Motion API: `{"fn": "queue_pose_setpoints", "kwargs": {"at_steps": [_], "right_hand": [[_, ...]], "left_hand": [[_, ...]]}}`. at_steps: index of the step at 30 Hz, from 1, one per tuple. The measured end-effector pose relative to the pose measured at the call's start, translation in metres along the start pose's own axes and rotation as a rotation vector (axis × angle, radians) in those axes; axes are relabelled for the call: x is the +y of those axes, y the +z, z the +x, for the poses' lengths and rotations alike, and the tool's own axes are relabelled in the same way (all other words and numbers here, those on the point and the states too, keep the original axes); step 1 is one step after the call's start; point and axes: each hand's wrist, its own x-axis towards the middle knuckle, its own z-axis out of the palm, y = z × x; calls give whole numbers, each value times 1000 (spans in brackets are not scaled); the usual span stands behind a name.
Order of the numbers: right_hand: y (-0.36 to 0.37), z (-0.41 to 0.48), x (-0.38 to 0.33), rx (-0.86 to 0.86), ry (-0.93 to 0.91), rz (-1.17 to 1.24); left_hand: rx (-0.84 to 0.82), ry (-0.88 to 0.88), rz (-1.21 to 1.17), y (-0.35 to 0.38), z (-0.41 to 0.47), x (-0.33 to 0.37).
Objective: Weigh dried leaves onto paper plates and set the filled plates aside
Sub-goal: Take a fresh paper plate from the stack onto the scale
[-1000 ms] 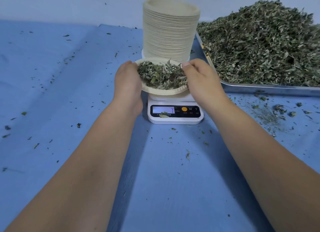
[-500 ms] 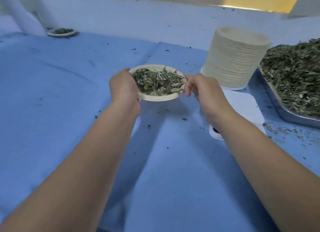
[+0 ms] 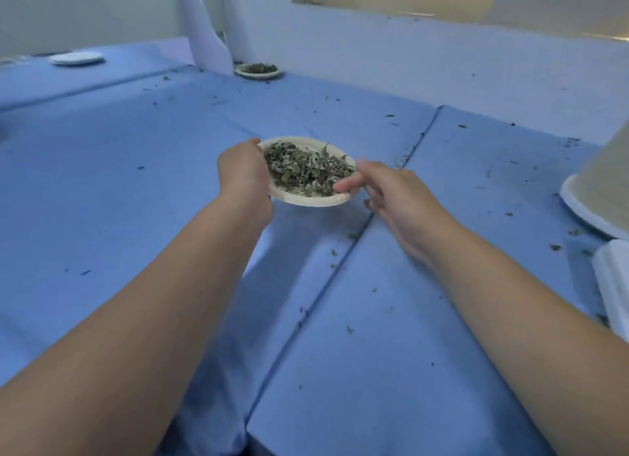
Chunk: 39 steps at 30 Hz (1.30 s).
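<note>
The left hand (image 3: 243, 173) grips the paper plate (image 3: 306, 202) at its 9 o'clock edge. The plate is full of dried leaves (image 3: 306, 169) and is over the middle of the blue table (image 3: 136, 183). The right hand (image 3: 391, 196) is blurry at 3 o'clock, its fingers loose and straight by the rim. Another filled plate (image 3: 257, 70) sits far off at 12 o'clock.

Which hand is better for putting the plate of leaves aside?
Left, probably. The left hand grips the plate by its rim, while the right hand is open, with its fingers straight beside the plate.
</note>
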Motion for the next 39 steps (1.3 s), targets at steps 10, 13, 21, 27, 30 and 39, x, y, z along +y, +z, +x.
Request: {"fn": "queue_pose_setpoints", "kwargs": {"at_steps": [10,13,21,27,30,39], "right_hand": [[79,87,13,-7,-321,-479],[95,116,12,7,-322,-481],[134,226,8,63,-272,-534],[178,323,0,143,-258,-616],[193,361,-3,183,-218,-639],[197,374,1,222,-248,-724]], "left_hand": [[98,36,86,-34,102,17],[69,46,105,-35,133,22],[58,-66,-200,-55,194,46],[-91,-93,-506,-66,208,42],[-130,-112,-515,-66,208,42],[-156,-121,-497,-62,209,37]]}}
